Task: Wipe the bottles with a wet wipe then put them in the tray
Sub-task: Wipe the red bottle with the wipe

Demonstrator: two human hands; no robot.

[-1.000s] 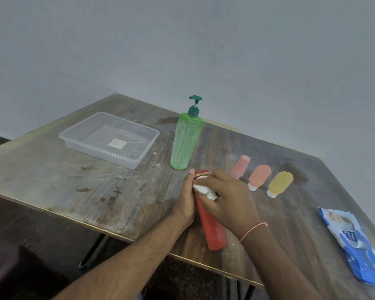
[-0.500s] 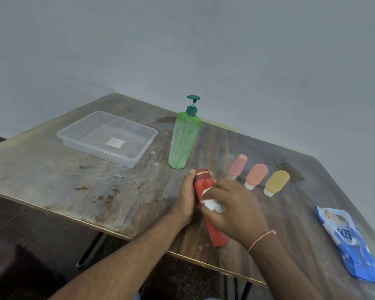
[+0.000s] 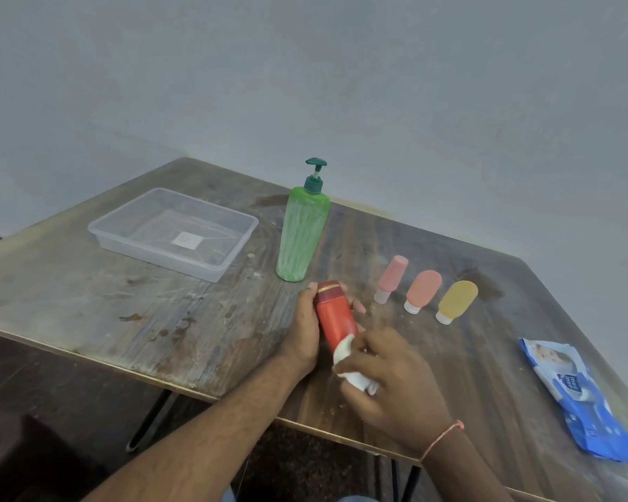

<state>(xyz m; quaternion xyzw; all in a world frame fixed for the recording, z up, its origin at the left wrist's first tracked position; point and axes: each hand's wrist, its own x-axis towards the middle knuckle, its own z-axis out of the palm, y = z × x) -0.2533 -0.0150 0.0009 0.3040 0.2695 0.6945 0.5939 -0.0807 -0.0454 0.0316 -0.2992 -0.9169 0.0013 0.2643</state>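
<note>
We hold the red bottle (image 3: 336, 317) lying slanted on the table (image 3: 87, 306), just in front of the green pump bottle (image 3: 302, 236). Our left hand (image 3: 305, 329) is wrapped around its upper part near the cap, and our right hand (image 3: 392, 378) is closed on the wet wipe (image 3: 352, 369), pressing it against the bottle's lower end. A second ago the wipe sat up by the cap; it has since slid down the body, so we judge one full pass along this bottle is nearly done. Whether the underside has been reached we cannot tell from this angle.

The clear tray (image 3: 174, 231) sits well to the left of the pump bottle and holds no bottles. Right of the pump bottle lie three small bottles: pink (image 3: 392, 279), salmon (image 3: 422, 290) and yellow (image 3: 456, 300). Further right lies the blue wipes pack (image 3: 580, 396).
</note>
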